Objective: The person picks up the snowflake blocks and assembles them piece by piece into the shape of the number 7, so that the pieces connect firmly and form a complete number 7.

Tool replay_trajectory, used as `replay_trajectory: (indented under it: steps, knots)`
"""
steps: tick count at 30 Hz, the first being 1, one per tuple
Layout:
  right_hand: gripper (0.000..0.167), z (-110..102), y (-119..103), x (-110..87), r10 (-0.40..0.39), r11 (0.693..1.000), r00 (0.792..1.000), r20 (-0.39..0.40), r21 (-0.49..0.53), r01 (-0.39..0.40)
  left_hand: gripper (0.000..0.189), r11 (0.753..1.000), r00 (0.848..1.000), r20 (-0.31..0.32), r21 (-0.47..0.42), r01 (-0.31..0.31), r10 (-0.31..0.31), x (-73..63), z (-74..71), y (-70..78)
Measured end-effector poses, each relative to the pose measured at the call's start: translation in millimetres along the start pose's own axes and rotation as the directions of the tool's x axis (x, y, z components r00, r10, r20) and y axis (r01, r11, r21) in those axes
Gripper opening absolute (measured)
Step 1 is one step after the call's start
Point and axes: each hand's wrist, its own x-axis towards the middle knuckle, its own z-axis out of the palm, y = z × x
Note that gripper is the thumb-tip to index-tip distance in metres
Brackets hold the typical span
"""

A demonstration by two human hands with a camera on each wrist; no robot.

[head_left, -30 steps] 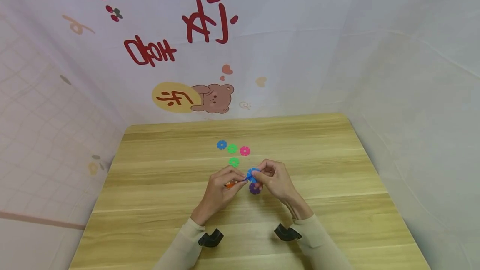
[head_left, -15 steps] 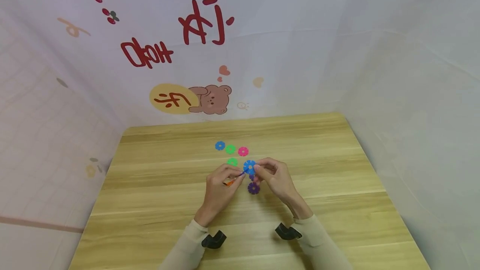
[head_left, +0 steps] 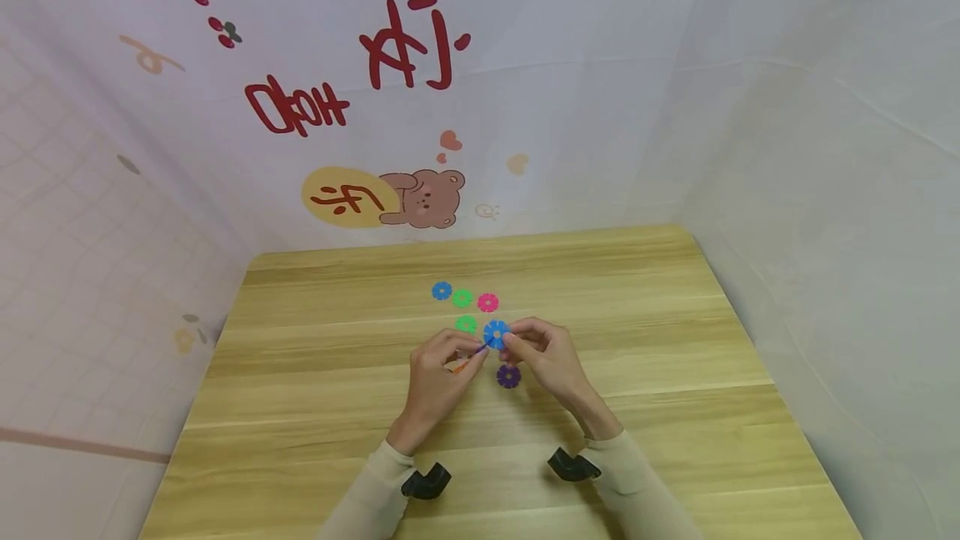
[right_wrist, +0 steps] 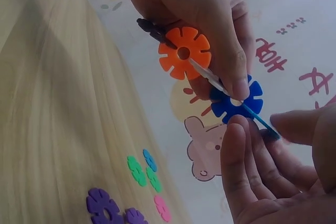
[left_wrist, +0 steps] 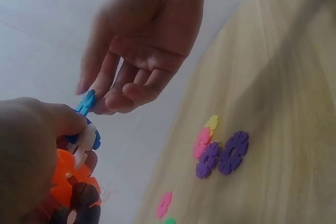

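– Where is the chain (right_wrist: 209, 78), and how does it lie?
– Held above the table (head_left: 337, 407), slanting from its orange disc (right_wrist: 197, 45) near the person up and rightward to a light blue disc (head_left: 492, 329), broadside to the head view.
– The hands?
– Left hand (head_left: 441, 369) pinches the dark blue disc (right_wrist: 253, 98); right hand (head_left: 553, 361), thumb against fingers, pinches the light blue edge.
– The setting?
– Wood-grain tabletop, white wall (head_left: 585, 107) with a bear print (head_left: 435, 200).
– Around them?
– Blue (head_left: 437, 291), pink (head_left: 482, 303) and two green discs (head_left: 458, 293) lie beyond, a purple disc (head_left: 515, 381) below; the left hand hides much of the chain from the head view.
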Motion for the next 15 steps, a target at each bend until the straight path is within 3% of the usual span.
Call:
replay_trajectory:
  steps: [7, 15]
  knots:
    - [0.021, 2.8, 1.5, 2.2, 0.018, 1.0, 1.0, 0.009, -0.01, -0.018, 0.023, 0.997, 0.994, 0.081, -0.006, 0.07, -0.07, -3.6, -2.6, 3.0]
    - [0.02, 1.7, 3.7, 5.0, 0.022, 0.998, 1.0, 0.019, -0.064, -0.021, 0.052, 0.972, 0.958, 0.238, -0.13, 0.197, -0.162, -5.4, -8.1, 3.5]
